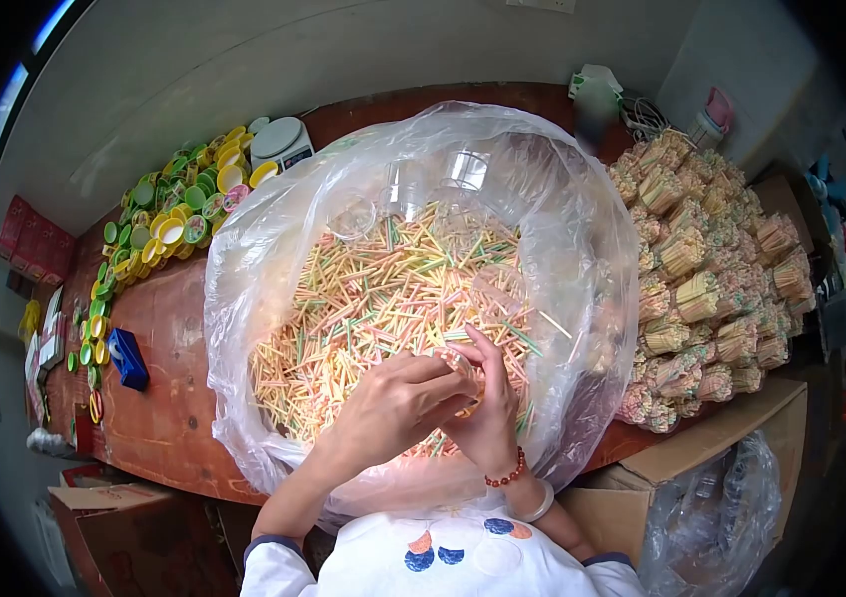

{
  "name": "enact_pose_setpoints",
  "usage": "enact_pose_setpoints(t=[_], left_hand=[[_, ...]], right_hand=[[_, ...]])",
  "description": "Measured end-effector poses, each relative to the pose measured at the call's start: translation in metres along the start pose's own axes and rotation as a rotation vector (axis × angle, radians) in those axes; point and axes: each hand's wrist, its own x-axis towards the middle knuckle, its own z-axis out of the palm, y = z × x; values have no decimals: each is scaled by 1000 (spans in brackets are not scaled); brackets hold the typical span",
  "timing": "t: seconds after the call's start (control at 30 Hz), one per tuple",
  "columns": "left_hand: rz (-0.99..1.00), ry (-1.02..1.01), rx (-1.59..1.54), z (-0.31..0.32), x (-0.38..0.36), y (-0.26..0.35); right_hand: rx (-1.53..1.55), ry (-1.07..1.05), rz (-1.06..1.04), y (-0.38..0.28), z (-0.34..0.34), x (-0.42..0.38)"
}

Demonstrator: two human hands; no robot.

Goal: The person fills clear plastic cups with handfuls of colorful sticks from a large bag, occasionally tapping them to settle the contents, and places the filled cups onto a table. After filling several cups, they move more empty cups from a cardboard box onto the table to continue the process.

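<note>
A large clear plastic bag [249, 234] lies open on the red-brown table, full of short pastel sticks [373, 269] in yellow, pink and green. Over the front part of the sticks, my left hand [388, 403] and my right hand [487, 403] meet. The left fingers are curled around a small bundle of sticks, whose pale ends show at the fingertips. My right hand is cupped against the same bundle, its index finger raised. Several clear plastic cups [465, 174] lie at the back inside the bag.
Stacked stick bundles [696, 294] cover the right side. Green and yellow lids [171, 231], a white scale [282, 141] and a blue tape dispenser [127, 359] are on the left. Cardboard boxes [134, 537] stand below the table's front edge.
</note>
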Motion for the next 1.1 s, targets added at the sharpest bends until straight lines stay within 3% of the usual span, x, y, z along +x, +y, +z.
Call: enact_pose_setpoints(t=[0.1, 0.17, 0.37, 0.43, 0.53, 0.67, 0.7, 0.77, 0.8, 1.1], left_hand=[[-160, 285, -273, -10, -4, 1], [-281, 262, -391, -24, -9, 2], [-243, 192, -362, -6, -11, -4], [-137, 51, -164, -7, -11, -4], [-50, -12, -129, -8, -11, -8], [-150, 224, -163, -8, -8, -10], [-154, 224, -161, -9, -5, -9], [-352, 91, -232, -12, 2, -8], [-273, 141, -198, -7, 2, -13], [-283, 320, -297, -6, -6, -20]], right_hand=[[75, 14, 20, 0, -4, 0], [66, 13, 30, 0, -5, 0], [55, 42, 4, 3, -1, 0], [53, 39, 7, 2, -2, 0], [79, 37, 32, 3, -2, -2], [128, 44, 36, 1, -1, -2], [95, 44, 10, 2, 0, -1], [59, 36, 30, -1, 1, -2], [61, 33, 27, -3, 0, -2], [45, 13, 9, -3, -2, -4]])
